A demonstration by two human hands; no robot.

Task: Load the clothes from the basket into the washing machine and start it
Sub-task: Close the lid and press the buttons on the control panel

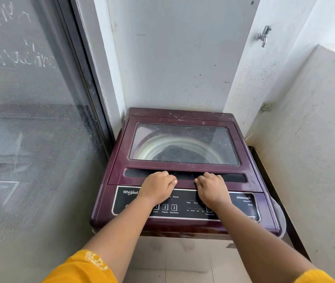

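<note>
A maroon top-loading washing machine (183, 115) stands in a narrow corner, its lid (184, 144) down and flat. Through the lid's glass window I see the drum with something dark at its bottom. My left hand (158, 185) and my right hand (211, 187) both grip the lid's front handle recess (234, 177), fingers curled into the dark slot and thumbs on the lip. Below my hands lies the black control panel (242, 207) with numbered buttons for power, program and start/pause. No basket or clothes are in view.
A sliding screen door (29, 119) runs along the left. A white parapet wall (309, 150) closes in the right side, with a tap (263, 36) and a wall socket (267, 106) behind. Tiled floor (183, 260) shows in front of the machine.
</note>
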